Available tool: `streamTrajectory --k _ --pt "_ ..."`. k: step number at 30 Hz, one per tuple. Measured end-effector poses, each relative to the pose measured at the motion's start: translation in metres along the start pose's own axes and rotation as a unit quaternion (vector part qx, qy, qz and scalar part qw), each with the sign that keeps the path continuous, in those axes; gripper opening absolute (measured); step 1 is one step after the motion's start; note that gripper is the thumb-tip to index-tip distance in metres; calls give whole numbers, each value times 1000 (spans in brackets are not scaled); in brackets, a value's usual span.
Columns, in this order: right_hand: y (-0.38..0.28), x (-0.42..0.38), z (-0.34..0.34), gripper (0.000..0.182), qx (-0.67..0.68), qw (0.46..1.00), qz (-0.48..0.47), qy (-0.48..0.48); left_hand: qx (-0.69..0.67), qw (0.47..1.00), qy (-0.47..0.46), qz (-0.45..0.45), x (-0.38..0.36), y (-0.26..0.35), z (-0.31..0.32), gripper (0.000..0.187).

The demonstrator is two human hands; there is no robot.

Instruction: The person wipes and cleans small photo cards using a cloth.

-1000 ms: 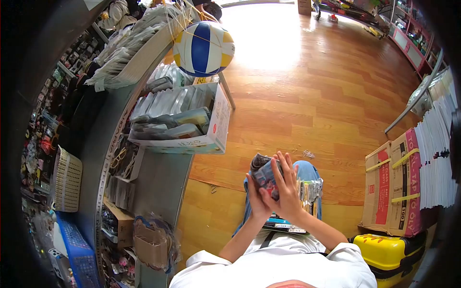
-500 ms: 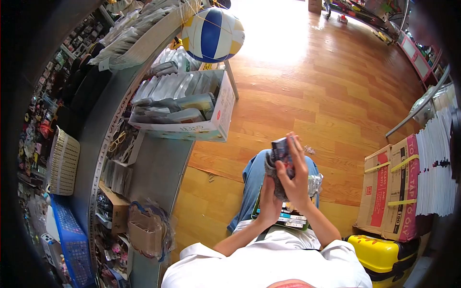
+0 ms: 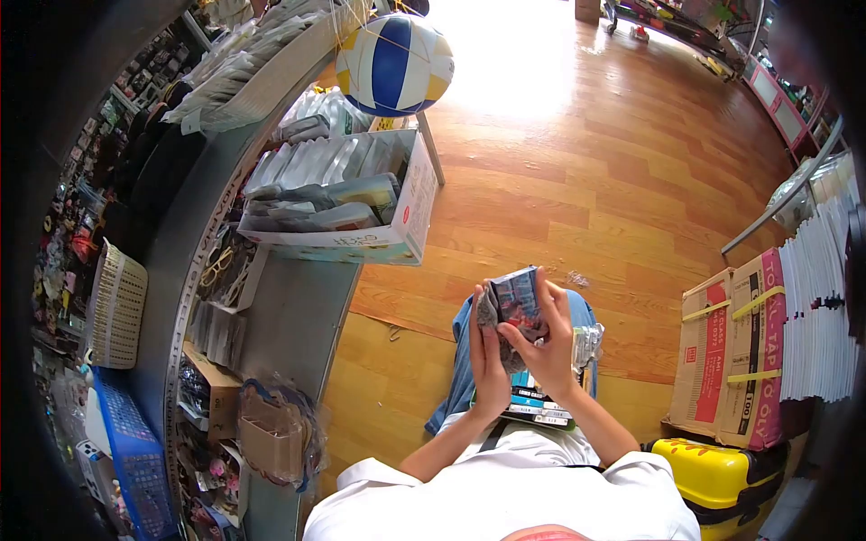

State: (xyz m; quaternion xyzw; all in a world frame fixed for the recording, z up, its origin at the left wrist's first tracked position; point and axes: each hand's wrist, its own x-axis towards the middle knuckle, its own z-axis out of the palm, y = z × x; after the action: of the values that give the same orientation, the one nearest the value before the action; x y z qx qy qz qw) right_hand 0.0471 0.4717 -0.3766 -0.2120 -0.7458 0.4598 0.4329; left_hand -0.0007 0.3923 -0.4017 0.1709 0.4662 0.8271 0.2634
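A small card box point(image 3: 519, 299) with a dark printed picture is held up over my lap between both hands. My right hand point(image 3: 552, 353) is closed on its right side, the thumb across its front. My left hand point(image 3: 491, 377) grips a grey cloth point(image 3: 487, 311) against the box's left side; the cloth also shows below the box. Under my hands, several small boxes point(image 3: 538, 413), one lettered "LOMO CARD", lie on my lap, partly hidden by my wrists. Clear plastic wrapping point(image 3: 588, 343) sticks out to their right.
On the left, a metal shelf point(image 3: 293, 311) carries a carton of plastic-wrapped packs point(image 3: 410, 212). A volleyball point(image 3: 395, 65) hangs above it. At right stand cardboard cartons point(image 3: 713, 361), a stack of white notebooks point(image 3: 812, 307) and a yellow case point(image 3: 699, 473). Wood flooring point(image 3: 541, 180) stretches ahead.
The card box has turned so its printed face shows more. My right hand has gone from lying flat along it to gripping its side, and my left hand has come up beside it.
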Motion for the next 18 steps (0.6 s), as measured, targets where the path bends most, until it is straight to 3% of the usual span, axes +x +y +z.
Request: streamTrajectory --k 3,4,7,9,11,13,14,17,18 --pt "13 -14 -11 60 8 1000 -19 -15 87 996 -6 36 11 11 1 51" --pt "11 -16 -13 49 24 999 -28 -13 92 995 2 30 15 10 -1 47" --pt "4 -14 -23 46 3 999 -35 -37 126 987 -82 51 29 10 -4 45" --pt "0 -16 -28 46 0 998 -12 -66 131 985 -90 70 42 20 -8 45" --pt "-2 -21 -29 50 -16 991 -71 -117 138 981 -98 91 44 25 -5 46" --pt "-6 -19 -30 51 -19 991 -63 -113 176 971 -108 123 35 22 -2 46" --pt "-6 -12 -31 53 -2 995 -48 -86 271 939 -126 168 28 19 -5 48" --pt "-1 0 -24 59 58 998 -9 -26 260 948 -97 155 -1 2 0 50" --pt "-5 1 -21 60 119 989 80 -21 254 952 -82 148 -5 2 2 51"
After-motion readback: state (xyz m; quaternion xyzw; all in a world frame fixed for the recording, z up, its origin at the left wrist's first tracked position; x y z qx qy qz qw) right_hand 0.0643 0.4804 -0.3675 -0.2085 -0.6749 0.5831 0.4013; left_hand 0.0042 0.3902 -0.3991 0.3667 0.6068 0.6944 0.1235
